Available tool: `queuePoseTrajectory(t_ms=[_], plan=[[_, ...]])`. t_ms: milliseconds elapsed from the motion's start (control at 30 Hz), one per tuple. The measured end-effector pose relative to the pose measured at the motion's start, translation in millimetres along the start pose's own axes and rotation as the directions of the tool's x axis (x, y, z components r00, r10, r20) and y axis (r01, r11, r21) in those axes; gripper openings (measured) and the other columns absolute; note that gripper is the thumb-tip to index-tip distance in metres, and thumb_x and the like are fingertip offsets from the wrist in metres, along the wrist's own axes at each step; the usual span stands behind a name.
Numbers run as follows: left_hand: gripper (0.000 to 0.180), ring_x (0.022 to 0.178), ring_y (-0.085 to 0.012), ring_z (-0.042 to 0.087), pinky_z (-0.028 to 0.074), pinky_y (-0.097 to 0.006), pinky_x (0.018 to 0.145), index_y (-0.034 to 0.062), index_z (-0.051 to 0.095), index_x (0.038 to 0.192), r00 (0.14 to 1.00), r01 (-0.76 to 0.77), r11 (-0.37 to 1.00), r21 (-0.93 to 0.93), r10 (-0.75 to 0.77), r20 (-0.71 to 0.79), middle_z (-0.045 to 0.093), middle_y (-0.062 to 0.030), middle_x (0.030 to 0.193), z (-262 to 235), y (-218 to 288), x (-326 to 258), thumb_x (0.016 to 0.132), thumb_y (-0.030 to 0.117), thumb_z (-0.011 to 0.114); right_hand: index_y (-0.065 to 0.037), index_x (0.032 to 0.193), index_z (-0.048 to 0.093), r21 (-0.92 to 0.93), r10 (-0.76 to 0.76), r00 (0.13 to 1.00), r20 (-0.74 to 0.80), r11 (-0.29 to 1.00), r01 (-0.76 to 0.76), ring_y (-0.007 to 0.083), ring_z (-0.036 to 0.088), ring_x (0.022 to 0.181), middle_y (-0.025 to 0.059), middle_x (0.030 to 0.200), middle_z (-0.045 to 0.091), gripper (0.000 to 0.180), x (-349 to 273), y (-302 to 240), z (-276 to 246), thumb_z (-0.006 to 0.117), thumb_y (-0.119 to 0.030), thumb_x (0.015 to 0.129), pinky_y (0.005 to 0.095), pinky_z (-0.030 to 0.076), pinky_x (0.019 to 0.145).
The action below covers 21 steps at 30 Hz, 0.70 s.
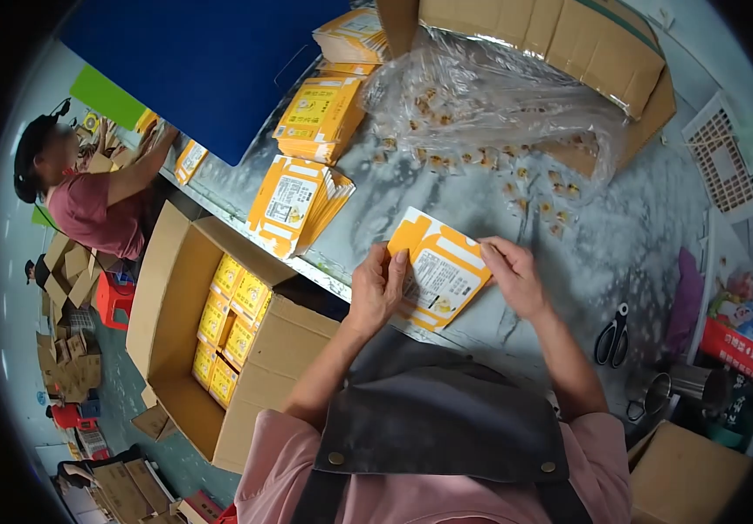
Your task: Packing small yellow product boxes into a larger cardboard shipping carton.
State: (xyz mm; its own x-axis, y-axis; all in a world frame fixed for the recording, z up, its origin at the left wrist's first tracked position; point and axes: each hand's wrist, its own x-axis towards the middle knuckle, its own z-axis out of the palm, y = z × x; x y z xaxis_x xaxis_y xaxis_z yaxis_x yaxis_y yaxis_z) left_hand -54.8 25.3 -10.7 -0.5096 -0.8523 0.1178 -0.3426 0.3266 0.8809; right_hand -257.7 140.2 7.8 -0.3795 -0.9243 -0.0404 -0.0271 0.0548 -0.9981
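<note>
A flat, unfolded yellow and white carton (pixel 439 272) is held over the front edge of the marbled table, its printed panel facing up. My left hand (pixel 378 286) grips its left side, thumb on top and fingers beneath. At the upper right corner my right hand (pixel 514 272) pinches it between thumb and fingers. Left of my hands, a fanned stack of the same flat cartons (pixel 296 203) lies along the table edge. Behind it rises a taller stack (pixel 320 113), with more flat cartons (pixel 355 37) farther back.
Small wrapped pieces (pixel 556 196) spill from a clear plastic bag (pixel 490 87) by a tipped cardboard box (pixel 534 35). Scissors (pixel 612 336) and metal cups (pixel 695 384) are at right. A large box (pixel 176 341) holds filled yellow cartons (pixel 228 327). Beyond a blue panel (pixel 193 61), a person (pixel 101 196) works.
</note>
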Motion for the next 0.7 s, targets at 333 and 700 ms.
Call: queuePoseTrajectory(t_ms=[333,700], plan=[[0.028,0.057,-0.002,0.039,0.034,-0.02,0.05,0.0032,0.055,0.094,0.963,0.233,0.922,-0.308,-0.263,-0.06,0.049,0.0048,0.066,16,16,5,0.103,0.029,0.049,0.0,0.124,0.051,0.167,-0.029,0.998,-0.057,0.985,0.038,0.0058,0.053,0.093,0.0005,0.102,0.06,0.031,-2,38,13,0.049,-0.022,0.102,0.0227,0.044,0.083],[0.038,0.071,-0.0199,0.06,0.049,-0.034,0.068,-0.0004,0.044,0.121,0.983,0.162,0.964,-0.213,-0.176,-0.048,0.062,-0.0124,0.082,36,13,-5,0.104,0.034,0.042,0.0,0.135,0.036,0.141,-0.061,0.976,-0.207,0.986,0.092,0.0138,0.058,0.099,0.0102,0.115,0.058,0.04,-14,38,44,0.048,-0.018,0.102,0.0295,0.048,0.086]])
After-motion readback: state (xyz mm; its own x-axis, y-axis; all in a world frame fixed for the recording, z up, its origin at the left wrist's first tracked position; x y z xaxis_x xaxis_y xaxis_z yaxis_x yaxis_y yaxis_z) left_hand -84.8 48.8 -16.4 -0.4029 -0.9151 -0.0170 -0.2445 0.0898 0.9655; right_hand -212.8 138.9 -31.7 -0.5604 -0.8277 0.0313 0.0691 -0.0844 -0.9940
